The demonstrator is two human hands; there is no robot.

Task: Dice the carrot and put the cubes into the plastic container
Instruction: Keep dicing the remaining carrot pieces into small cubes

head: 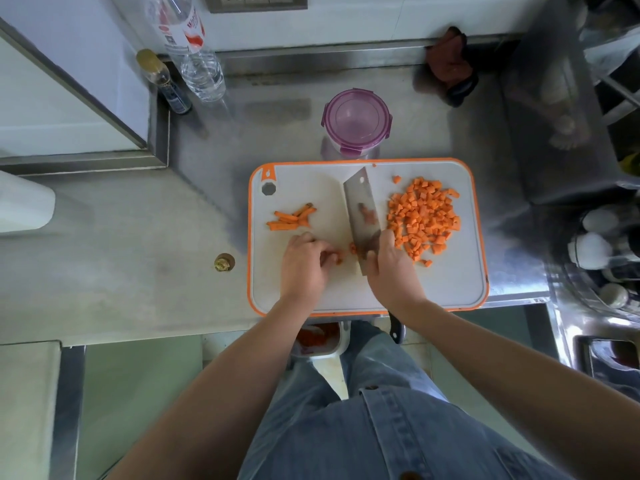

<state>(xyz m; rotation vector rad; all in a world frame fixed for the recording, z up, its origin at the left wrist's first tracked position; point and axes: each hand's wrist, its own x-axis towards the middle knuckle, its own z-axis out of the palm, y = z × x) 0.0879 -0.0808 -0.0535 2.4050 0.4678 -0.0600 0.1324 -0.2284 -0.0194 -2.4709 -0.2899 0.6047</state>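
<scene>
A white cutting board with an orange rim lies on the steel counter. A heap of carrot cubes covers its right part. Several carrot sticks lie at its left. My right hand grips the handle of a cleaver, whose blade stands on the board's middle. My left hand has curled fingers holding short carrot pieces against the board, just left of the blade. A round plastic container with a purple lid stands closed behind the board.
A water bottle and a small dark bottle stand at the back left. A dark red cloth lies at the back right. Dishes fill the rack on the right. A tub of carrot scraps sits below the counter edge.
</scene>
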